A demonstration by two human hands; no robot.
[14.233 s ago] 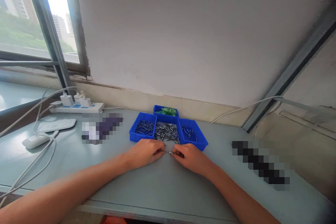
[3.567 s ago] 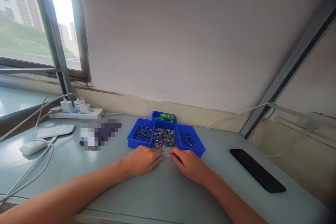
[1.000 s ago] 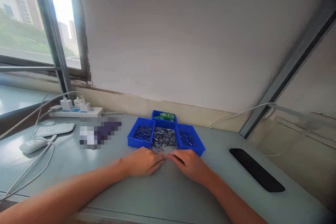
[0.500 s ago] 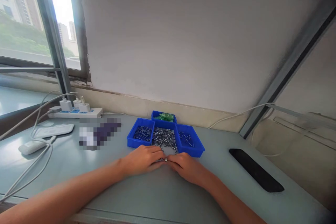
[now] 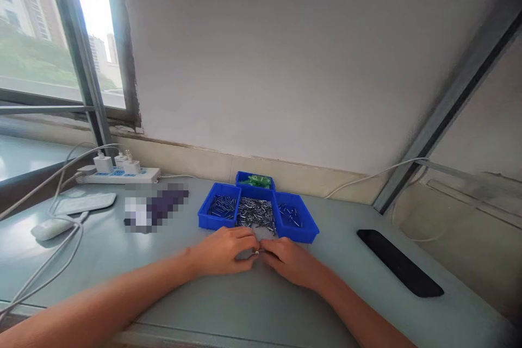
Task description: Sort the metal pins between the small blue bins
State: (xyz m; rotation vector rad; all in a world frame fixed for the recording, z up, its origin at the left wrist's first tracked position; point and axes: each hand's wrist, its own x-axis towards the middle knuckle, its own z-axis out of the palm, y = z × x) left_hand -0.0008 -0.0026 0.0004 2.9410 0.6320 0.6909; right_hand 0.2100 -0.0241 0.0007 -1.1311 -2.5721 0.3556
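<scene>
My left hand (image 5: pixel 226 250) and my right hand (image 5: pixel 289 261) meet over the table, just in front of the blue bins. Between their fingertips is a small metal part (image 5: pixel 256 253), too small to make out fully. My right fingers are pinched at it, while my left thumb and fingers curve around its other side. The middle blue bin (image 5: pixel 256 193) holds many small metal pins (image 5: pixel 256 213). More pins lie in the left blue bin (image 5: pixel 207 221) and a few in the right blue bin (image 5: pixel 305 232). Green items (image 5: pixel 258 180) are in the back bin.
A white power strip (image 5: pixel 142 175) with plugs and cables stands at the back left, near a white mouse-like object (image 5: pixel 51 228) and a flat pale device (image 5: pixel 85 204). A pixelated dark item (image 5: pixel 163 207) lies left of the bins. A long black object (image 5: pixel 399 263) rests at the right.
My left thumb has moved down, widening the gap between it and my left fingers. The small part sits slightly lower between my hands.
</scene>
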